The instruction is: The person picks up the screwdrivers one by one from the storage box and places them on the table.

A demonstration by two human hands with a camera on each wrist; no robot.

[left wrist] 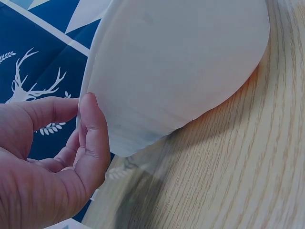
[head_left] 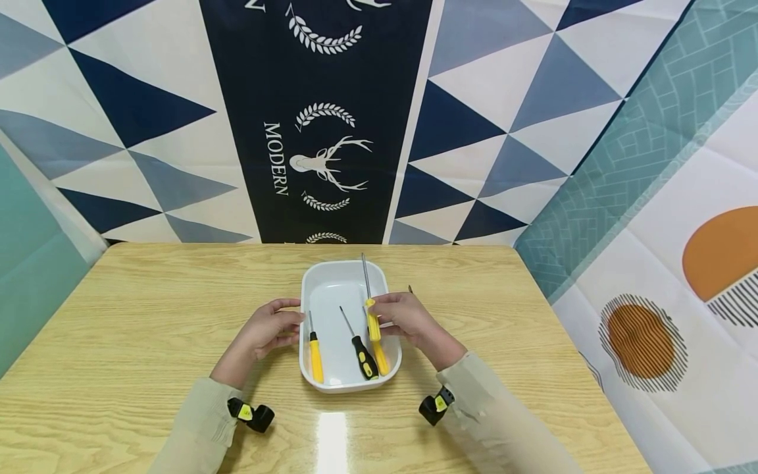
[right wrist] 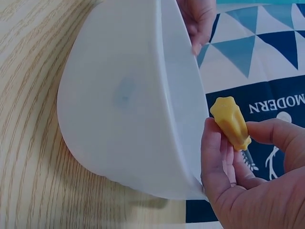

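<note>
Wood-grain table (head_left: 177, 316): R hand (head_left: 410, 317) pinches fluted yel. screwdriver (head_left: 374, 325), L hand (head_left: 271, 328) pinches smooth wht tray rim (head_left: 349, 388).

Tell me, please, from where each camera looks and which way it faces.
Head: on the head, facing forward and down at the white tray; left hand, right hand and sleeves show.
Left wrist: on that wrist, facing the tray's outside; left hand shows.
Right wrist: on that wrist, facing the tray's opposite side; both hands show.
Both wrist views share the tray and wooden table.
</note>
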